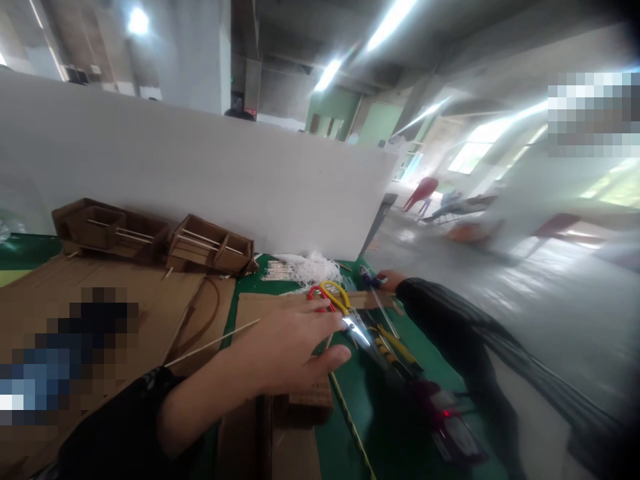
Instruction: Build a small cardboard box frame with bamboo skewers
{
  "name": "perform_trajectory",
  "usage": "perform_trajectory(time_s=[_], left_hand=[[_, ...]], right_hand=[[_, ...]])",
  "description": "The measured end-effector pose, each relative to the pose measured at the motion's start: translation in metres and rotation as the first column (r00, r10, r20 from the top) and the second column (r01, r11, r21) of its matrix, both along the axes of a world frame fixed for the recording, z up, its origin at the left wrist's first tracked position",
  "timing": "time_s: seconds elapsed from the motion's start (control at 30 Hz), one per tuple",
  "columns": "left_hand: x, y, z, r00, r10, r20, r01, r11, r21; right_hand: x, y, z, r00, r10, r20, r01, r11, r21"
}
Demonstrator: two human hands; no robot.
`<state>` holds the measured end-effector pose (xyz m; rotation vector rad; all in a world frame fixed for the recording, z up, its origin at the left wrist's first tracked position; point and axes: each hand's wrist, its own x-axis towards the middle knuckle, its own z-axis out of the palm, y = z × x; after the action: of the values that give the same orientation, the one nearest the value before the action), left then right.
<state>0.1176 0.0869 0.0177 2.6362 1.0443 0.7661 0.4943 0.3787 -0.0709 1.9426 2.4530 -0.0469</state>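
Observation:
My left hand (305,343) reaches over the middle of the green table, its thumb apart from the fingers and nothing seen in it. Just past its fingertips lie scissors (356,330) with red and yellow handles; whether the fingers touch them I cannot tell. At the table's far right edge, my right hand (390,280) is at a dark blue object (371,277) with a thin rod; its fingers are small and blurred. Yellow-and-black handled tools (400,347) lie right of the scissors. Below my left hand is a small cardboard block (313,400).
Two cardboard boxes with dividers (113,230) (213,247) stand at the back left on cardboard sheets (150,307). White string (315,269) is heaped by the white partition (225,173). A device with a red light (455,427) sits at the lower right.

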Motion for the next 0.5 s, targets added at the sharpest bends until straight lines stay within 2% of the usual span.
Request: perform_trajectory(time_s=[0.1, 0.23, 0.37, 0.5], left_hand=[[0.000, 0.000, 0.000, 1.000, 0.003, -0.003, -0.003, 1.000, 0.000], [0.000, 0.001, 0.000, 1.000, -0.001, -0.010, 0.001, 1.000, 0.001], [-0.001, 0.001, 0.000, 1.000, -0.001, -0.013, 0.001, 1.000, 0.004], [-0.001, 0.001, -0.002, 1.000, 0.003, -0.014, -0.003, 1.000, 0.014]], right_hand=[[-0.004, 0.006, 0.000, 0.997, -0.053, 0.059, 0.059, 0.993, -0.104], [-0.008, 0.006, -0.001, 0.993, -0.081, 0.083, 0.093, 0.984, -0.152], [-0.008, -0.002, 0.000, 0.994, -0.095, 0.048, 0.100, 0.987, -0.126], [-0.001, -0.007, 0.010, 0.993, -0.109, -0.048, 0.107, 0.993, -0.047]])
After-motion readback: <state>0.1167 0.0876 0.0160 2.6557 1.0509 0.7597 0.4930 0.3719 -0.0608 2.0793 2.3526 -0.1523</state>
